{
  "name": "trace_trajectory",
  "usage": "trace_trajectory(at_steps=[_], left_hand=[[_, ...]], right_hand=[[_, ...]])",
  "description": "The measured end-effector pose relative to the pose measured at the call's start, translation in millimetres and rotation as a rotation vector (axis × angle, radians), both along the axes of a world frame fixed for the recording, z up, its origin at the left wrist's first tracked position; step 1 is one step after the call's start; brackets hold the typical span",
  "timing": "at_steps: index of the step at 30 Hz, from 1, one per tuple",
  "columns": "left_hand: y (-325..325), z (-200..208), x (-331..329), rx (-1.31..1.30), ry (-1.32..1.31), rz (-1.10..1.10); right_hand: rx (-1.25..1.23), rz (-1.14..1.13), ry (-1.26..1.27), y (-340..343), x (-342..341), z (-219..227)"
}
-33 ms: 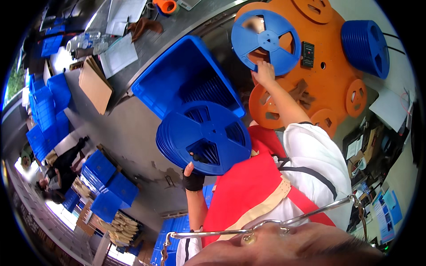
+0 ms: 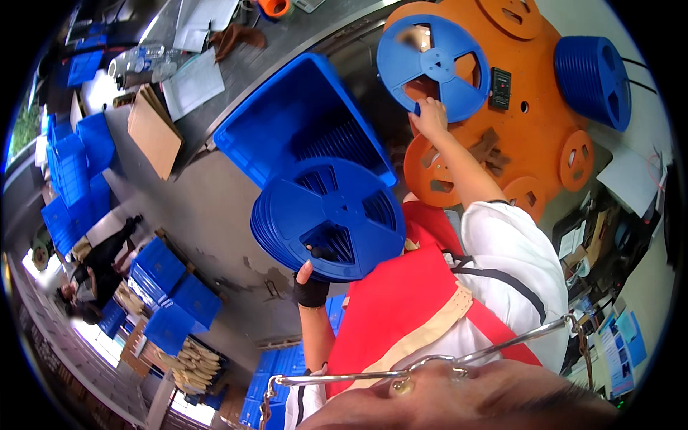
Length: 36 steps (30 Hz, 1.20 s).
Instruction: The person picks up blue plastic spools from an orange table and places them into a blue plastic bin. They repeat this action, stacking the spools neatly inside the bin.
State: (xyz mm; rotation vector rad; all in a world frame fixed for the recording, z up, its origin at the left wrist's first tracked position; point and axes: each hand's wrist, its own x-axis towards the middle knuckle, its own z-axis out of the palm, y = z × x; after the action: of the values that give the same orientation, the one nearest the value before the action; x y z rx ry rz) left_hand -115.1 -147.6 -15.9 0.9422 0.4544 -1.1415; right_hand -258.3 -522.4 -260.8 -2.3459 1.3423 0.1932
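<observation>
My left hand [image 2: 311, 288], in a dark fingerless glove, grips a stack of dark blue reels [image 2: 365, 247] from below. Its thumb lies on the front reel's rim, and a dark fingertip shows through a cut-out. The stack hangs tilted in front of the red apron. My right hand [image 2: 431, 119], bare, has its fingers closed on the near rim of a lighter blue reel [image 2: 464, 79]. That reel lies face up over the orange round table [image 2: 537, 140], above one of its slotted orange discs [image 2: 424, 185]. Part of the rim is hidden by my fingers.
A blue bin [image 2: 240, 136] holding more reels stands just beyond the stack. On the orange table are a small black device [image 2: 500, 89] and, at the right, another stack of blue reels [image 2: 584, 80]. A grey workbench [image 2: 283, 46] lies far left; a person [image 2: 89, 283] is in the background.
</observation>
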Motion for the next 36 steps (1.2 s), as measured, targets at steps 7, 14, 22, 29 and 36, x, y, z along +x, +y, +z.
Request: trace_trajectory(at_steps=[7,14,22,29,36], left_hand=[[25.0,12.9,14.1,0.15,-0.296,0.071],[20.8,34.3,29.7,0.513,-0.664,-0.09],[24.8,-22.9,64.4,0.528,-0.716,-0.343],[11.7,-114.7,115.7,0.383,-0.394,-0.593],[37.3,-268.2,154.1,0.197,-0.361,-0.589]], right_hand=[[-0.011,-0.32,-0.961,45.6,0.4,118.0],[0.806,-0.665,-1.083,133.8,44.5,135.0],[1.039,-0.619,-0.699,273.0,153.1,-3.6],[0.884,-0.713,-0.602,316.8,173.1,-75.5],[1.086,-0.706,-0.45,328.5,163.2,-116.6]])
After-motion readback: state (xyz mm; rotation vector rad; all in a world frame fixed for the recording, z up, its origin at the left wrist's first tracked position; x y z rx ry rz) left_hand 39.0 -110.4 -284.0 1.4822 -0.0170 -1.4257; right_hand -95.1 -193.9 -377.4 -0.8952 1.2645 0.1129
